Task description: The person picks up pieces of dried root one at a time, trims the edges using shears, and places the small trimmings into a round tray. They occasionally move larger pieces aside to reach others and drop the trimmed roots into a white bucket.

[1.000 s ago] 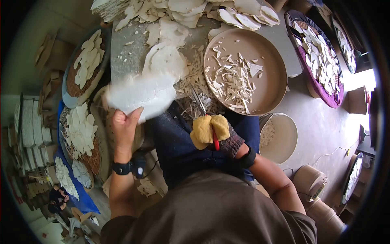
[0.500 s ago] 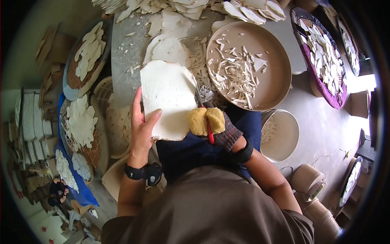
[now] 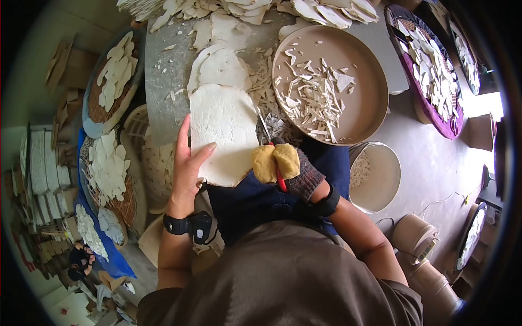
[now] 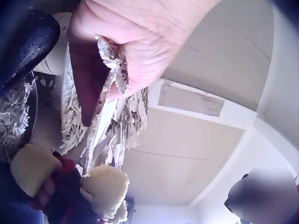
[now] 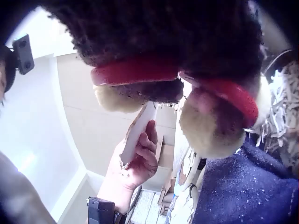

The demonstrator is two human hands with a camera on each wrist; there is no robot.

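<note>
My left hand point(image 3: 188, 173) holds a flat white sheet point(image 3: 224, 136) with a rough, brownish edge, thumb on its upper face and fingers beneath. In the left wrist view, the sheet's ragged edge point(image 4: 105, 93) sits between thumb and fingers. My right hand point(image 3: 305, 175), in a dark knitted glove, grips red-handled scissors point(image 3: 263, 126) with yellow foam pads point(image 3: 275, 162) at the handles. Their blades point away from me, right along the sheet's right edge. From the right wrist, the two red handles point(image 5: 140, 71) stand apart, and the sheet point(image 5: 138, 133) lies beyond them.
A round brown tray point(image 3: 367, 103) of white trimmings sits at the right of the grey table point(image 3: 163, 98). More sheets point(image 3: 220, 70) and scraps lie on the tabletop. Below the tray stands a white bucket point(image 3: 386, 187). Baskets of white pieces point(image 3: 109, 165) line the left.
My left hand has swung the sheet right from the table's left side and turned it lengthwise beside the scissors. Over the last half second, the sheet's outline shifted slightly. My right hand has barely moved.
</note>
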